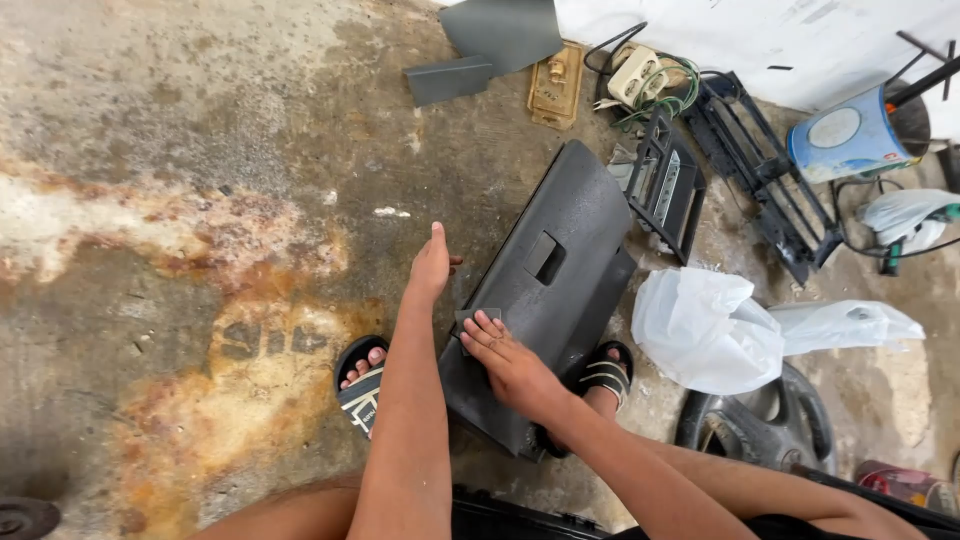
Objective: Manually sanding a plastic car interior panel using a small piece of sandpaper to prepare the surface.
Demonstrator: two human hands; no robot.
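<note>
A long black plastic panel with a rectangular latch recess lies slanted on the concrete floor between my sandalled feet. My right hand presses a small grey pad flat against the panel's near end, fingers spread over it. My left hand rests at the panel's left edge with the thumb up; its fingers are partly hidden behind the edge, so whether they grip the edge is unclear.
White plastic bags lie right of the panel. Black plastic frames, a wired socket block, grey sheets, a brass plate and a blue tub lie beyond. A steering wheel sits lower right.
</note>
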